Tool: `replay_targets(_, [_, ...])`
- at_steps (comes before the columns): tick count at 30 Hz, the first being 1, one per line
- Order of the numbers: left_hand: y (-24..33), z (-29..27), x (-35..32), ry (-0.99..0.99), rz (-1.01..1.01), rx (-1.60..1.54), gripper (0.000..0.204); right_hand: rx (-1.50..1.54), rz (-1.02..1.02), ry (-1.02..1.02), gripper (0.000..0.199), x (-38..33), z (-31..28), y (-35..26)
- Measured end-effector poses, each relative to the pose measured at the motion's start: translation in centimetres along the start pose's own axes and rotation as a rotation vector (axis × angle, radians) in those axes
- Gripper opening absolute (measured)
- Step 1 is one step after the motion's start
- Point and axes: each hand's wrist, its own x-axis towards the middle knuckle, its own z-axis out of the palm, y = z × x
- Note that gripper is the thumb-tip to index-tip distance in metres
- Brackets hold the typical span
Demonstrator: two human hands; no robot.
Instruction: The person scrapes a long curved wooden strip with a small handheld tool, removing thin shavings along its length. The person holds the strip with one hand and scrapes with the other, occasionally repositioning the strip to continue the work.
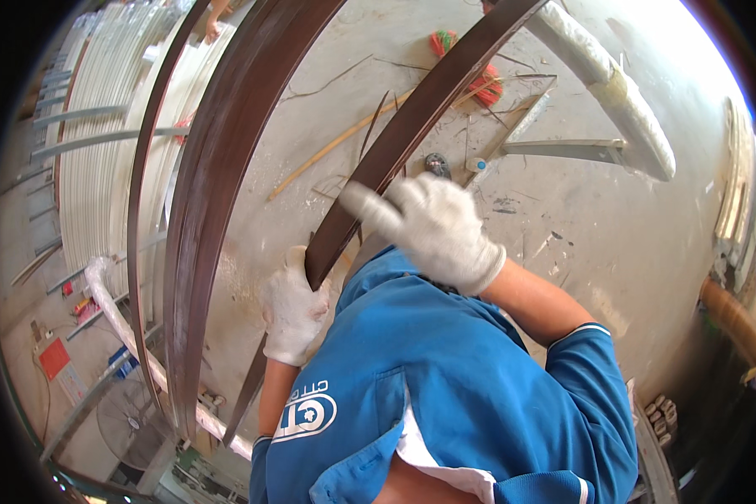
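A long, dark brown strip (412, 126) runs from the top of the view down to my waist. At its near end my left hand (296, 311), in a whitish knitted glove, is closed around the edge. My right hand (437, 231), gloved alike and a little blurred, is over the strip's right side. One digit stretches left across the brown face; the other fingers are bent forward and partly hidden, not wrapped round the strip. To the left stand wider brown profiles (218, 168) and a thin brown strip (145, 160), running the same way.
Racked pale lengths (101, 185) lie at far left, with another person's hand (213, 25) near their top. A plastic-wrapped bar (638, 118) rests on a metal stand (563, 149) at the right. Red and green netting (484, 84) lies on the floor. A fan (130, 424) stands lower left.
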Motion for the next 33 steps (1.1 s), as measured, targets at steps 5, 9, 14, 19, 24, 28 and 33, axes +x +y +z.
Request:
replay_targets(5, [0.1,0.0,-0.1,-0.021,-0.038,-0.055,0.033,0.716,0.22,0.342,0.031,-0.3,-0.3,5.6])
replay_targets(9, [0.6,0.5,-0.2,0.01,-0.069,-0.007,0.035,0.998,0.651,0.649,0.021,0.0,-0.6,10.8])
replay_targets(14, [1.1,1.7,-0.5,0.05,-0.109,0.145,0.037,0.795,0.755,0.741,0.029,0.9,-0.2,11.2])
replay_targets(19, [1.4,2.3,-0.6,0.029,-0.143,0.267,0.044,0.459,0.812,0.562,0.04,2.5,-0.4,11.2])
replay_targets(24, [1.4,2.4,-0.6,0.032,-0.125,0.301,0.044,0.253,0.73,0.475,0.029,2.8,-0.5,11.7])
replay_targets(28, [0.5,1.9,-0.2,0.007,-0.071,0.18,0.04,0.86,0.777,0.574,0.024,2.0,-0.7,11.1])
replay_targets(33, [0.0,1.3,0.1,-0.056,-0.069,0.056,0.036,1.271,0.739,0.385,0.012,-1.1,-2.7,10.5])
